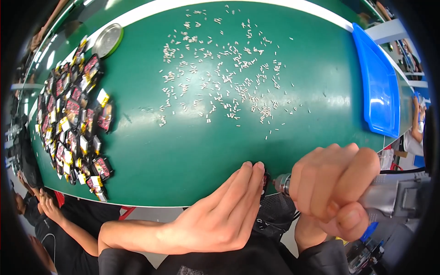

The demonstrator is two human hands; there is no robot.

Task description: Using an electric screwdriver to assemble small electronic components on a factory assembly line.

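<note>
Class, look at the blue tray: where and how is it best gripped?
Probably by the rim at its near end, from the person's side, with the right hand once freed of its tool. The blue tray runs lengthwise away from the person, that end lies closest, and the raised rim should give a hold.

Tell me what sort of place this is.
Probably an assembly workshop: a heap of small black-and-red pieces with white and yellow parts and scattered tiny white rod-like pieces lie on a broad green worktable, and the right hand holds a silver metal tool.
</note>
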